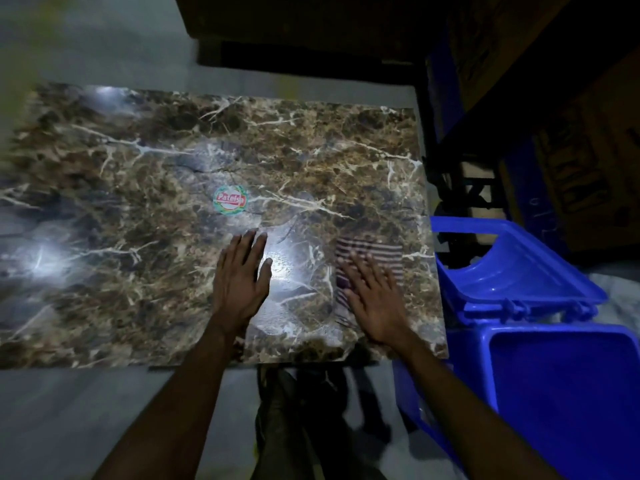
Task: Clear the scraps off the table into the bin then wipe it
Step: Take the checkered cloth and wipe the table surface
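A brown marbled table top (138,161) fills the middle of the view. My left hand (242,282) lies flat on it with straight fingers, near the front edge. To its right, my right hand (375,299) presses flat on a striped cloth (384,252) spread on the table's right side; the hand looks blurred. A blue bin (568,393) stands open beside the table's right front corner, its lid (512,268) flipped up behind it. No scraps show on the table.
A round red and green sticker (230,200) is stuck near the table's centre. Dark cardboard boxes (571,140) are stacked at the back right. Grey floor (86,420) lies in front, and my legs (287,427) show below the table edge.
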